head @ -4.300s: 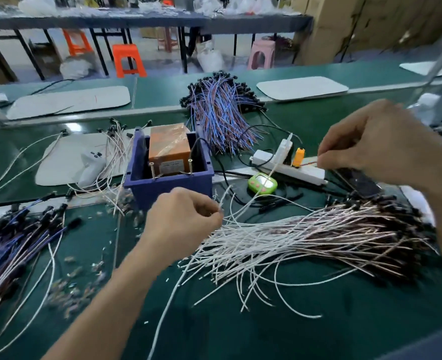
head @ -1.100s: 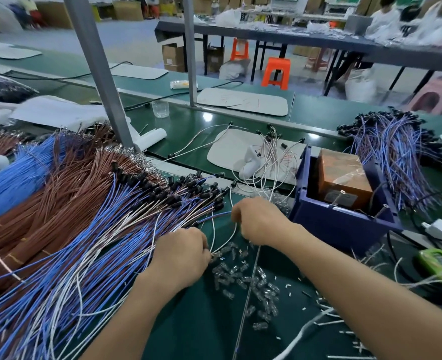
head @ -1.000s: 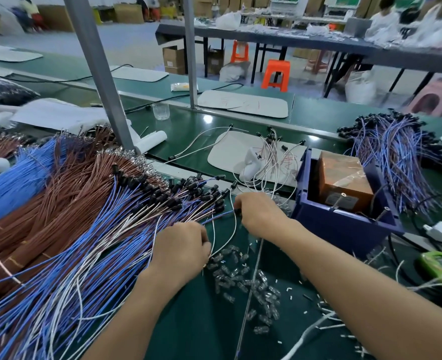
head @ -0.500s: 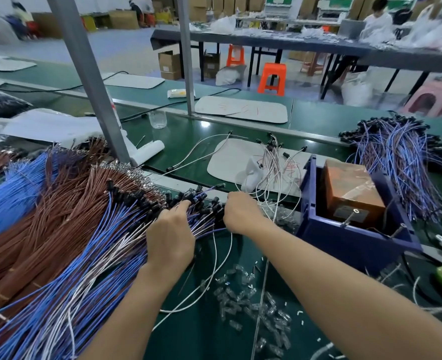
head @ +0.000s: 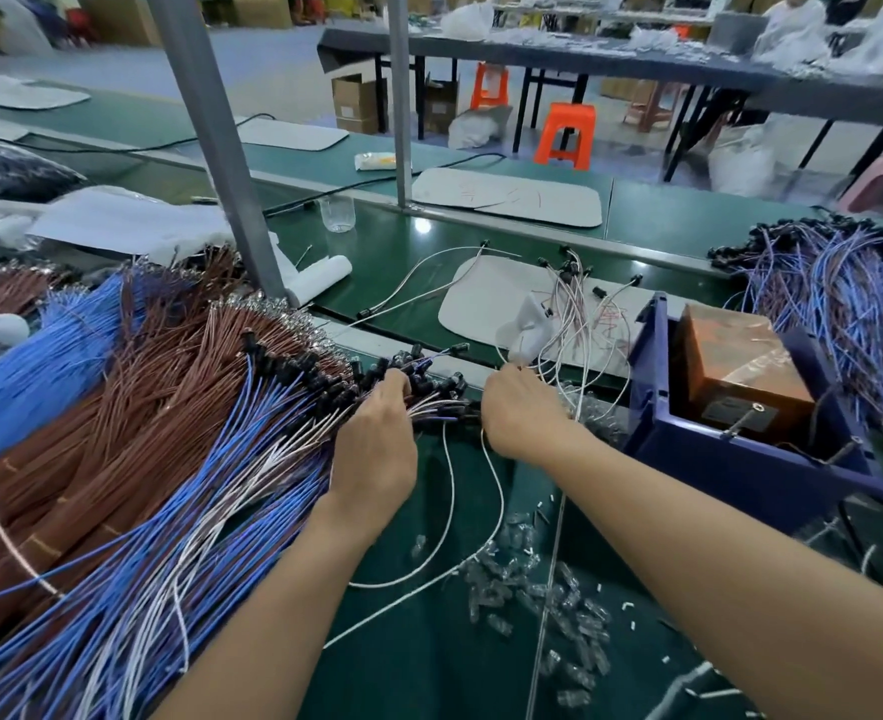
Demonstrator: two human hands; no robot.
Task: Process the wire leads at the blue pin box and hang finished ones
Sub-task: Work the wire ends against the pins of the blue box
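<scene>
Left grip [head: 377, 449], right grip [head: 520, 413] hold black-capped blue-white wire leads [head: 252, 459].

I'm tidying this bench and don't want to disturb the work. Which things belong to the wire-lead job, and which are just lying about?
In the job:
blue pin box
blue-and-white lead bundle, touched by the left hand
white lead in the right hand

Lying about:
clear jar
white roll
orange stool
cardboard boxes

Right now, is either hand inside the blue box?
No, the left hand and right hand are at the wire bundle, outside the blue box.
</scene>
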